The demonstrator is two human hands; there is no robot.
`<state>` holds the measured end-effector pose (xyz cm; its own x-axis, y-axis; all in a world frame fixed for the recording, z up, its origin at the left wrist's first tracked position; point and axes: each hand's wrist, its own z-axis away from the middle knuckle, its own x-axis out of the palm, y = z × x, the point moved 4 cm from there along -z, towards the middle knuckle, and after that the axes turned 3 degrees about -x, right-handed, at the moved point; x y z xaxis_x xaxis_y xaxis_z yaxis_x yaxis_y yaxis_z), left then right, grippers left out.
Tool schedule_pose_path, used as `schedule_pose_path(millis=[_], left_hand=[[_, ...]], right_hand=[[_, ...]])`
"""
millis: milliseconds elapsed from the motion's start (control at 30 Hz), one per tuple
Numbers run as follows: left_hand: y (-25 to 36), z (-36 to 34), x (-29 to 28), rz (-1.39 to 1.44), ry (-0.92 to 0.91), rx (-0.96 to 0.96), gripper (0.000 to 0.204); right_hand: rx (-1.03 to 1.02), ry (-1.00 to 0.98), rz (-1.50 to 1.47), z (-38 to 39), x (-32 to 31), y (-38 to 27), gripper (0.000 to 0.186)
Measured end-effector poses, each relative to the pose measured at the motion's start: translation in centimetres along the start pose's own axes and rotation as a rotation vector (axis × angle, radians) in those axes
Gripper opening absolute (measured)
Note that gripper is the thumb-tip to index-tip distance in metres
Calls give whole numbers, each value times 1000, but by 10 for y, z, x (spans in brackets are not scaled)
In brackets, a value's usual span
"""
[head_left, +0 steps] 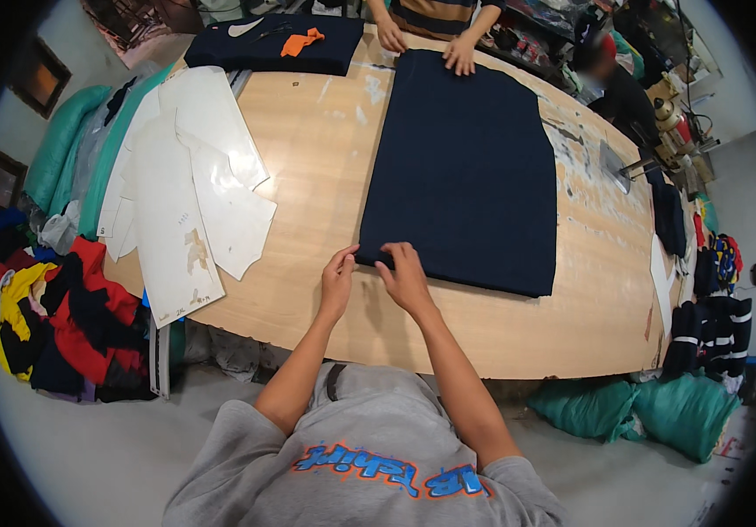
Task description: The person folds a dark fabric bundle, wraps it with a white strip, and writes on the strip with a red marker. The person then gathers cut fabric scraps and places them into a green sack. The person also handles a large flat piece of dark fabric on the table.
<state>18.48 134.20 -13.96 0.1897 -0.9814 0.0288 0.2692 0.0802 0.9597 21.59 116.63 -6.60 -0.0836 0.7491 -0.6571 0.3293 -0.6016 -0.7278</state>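
Observation:
A thick folded stack of dark navy fabric (pixel 461 176) lies flat on the wooden table, its near left corner in front of me. At that corner my left hand (pixel 337 277) has its thumb and fingers closed on the fabric's edge. Just to the right, my right hand (pixel 408 277) rests its fingertips on top of the fabric near the same corner, thumb held apart from the fingers. Across the table, another person's two hands (pixel 459 54) are at the far edge of the stack, one lying flat on it.
White paper pattern pieces (pixel 176 193) overlap on the table (pixel 307 158) at left. Another dark folded fabric (pixel 211 48) with an orange scrap (pixel 302 41) lies far left. A metal stand (pixel 617 169) is at right. Coloured cloth (pixel 88 307) and green sacks (pixel 641 413) surround the table.

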Motion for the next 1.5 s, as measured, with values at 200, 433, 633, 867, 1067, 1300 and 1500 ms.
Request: schedule_pose_path(millis=[200, 433, 633, 867, 1067, 1300, 1500], left_hand=[[6, -10, -16, 17, -204, -42, 37], [21, -24, -27, -104, -283, -12, 33], [19, -29, -34, -112, -325, -1, 30], [5, -34, -33, -43, -307, -35, 27], [5, -39, -34, -44, -338, -79, 30], [9, -37, -35, -48, -319, -93, 31], [-6, -39, -36, -121, -290, -82, 33]], right_hand=[[105, 27, 101, -15, 58, 3, 26], [330, 104, -174, -9, 55, 19, 14], [334, 166, -197, -2, 58, 16, 12], [478, 115, -267, -5, 51, 19, 14], [490, 114, -301, -5, 51, 21, 16], [520, 114, -305, -8, 51, 19, 16], [504, 118, -344, -6, 52, 25, 16]])
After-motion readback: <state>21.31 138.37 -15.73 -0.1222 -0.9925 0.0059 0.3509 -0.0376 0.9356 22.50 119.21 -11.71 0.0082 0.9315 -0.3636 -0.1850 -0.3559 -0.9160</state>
